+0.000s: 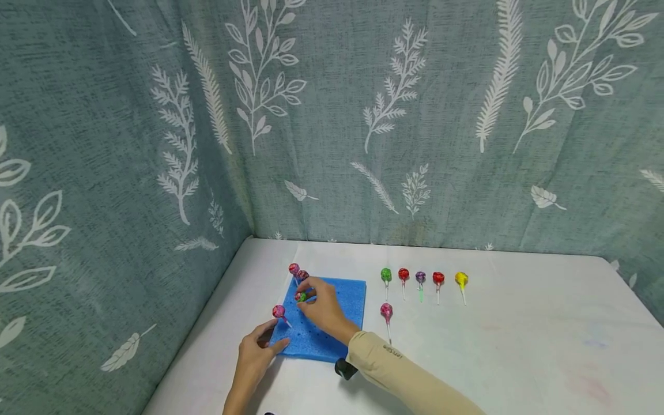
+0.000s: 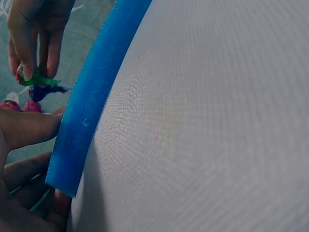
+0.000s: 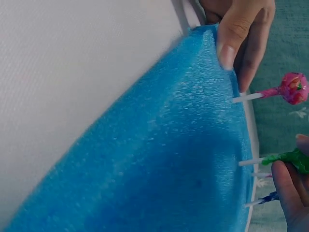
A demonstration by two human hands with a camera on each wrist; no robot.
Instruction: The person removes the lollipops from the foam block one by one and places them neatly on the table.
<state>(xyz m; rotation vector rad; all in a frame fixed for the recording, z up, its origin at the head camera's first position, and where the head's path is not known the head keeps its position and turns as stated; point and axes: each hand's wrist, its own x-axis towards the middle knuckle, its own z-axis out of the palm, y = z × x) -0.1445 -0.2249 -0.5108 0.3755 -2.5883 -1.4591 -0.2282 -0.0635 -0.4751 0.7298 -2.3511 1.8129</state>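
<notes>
A blue foam board (image 1: pixel 353 297) lies on the white table. Its near left corner is held by my left hand (image 1: pixel 253 354), thumb on top and fingers at the side. Between thumb and fingertips my right hand (image 1: pixel 325 306) pinches a green and red lollipop (image 1: pixel 300 296) above the board's left part. In the right wrist view its white stick (image 3: pixel 251 162) meets the foam; how deep it sits I cannot tell. A pink lollipop (image 1: pixel 278 311) stands in the foam near my left hand. Another pink lollipop (image 1: pixel 294 268) and a dark-wrapped lollipop (image 1: pixel 303 275) stand at the far left corner.
Right of the board, a row holds a green lollipop (image 1: pixel 386 275), two red ones, a purple lollipop (image 1: pixel 421 277) and a yellow lollipop (image 1: pixel 461 279). Nearer lies a pink lollipop (image 1: pixel 386 311). A patterned curtain (image 1: pixel 332 127) hangs behind and left of the table (image 1: pixel 519 346).
</notes>
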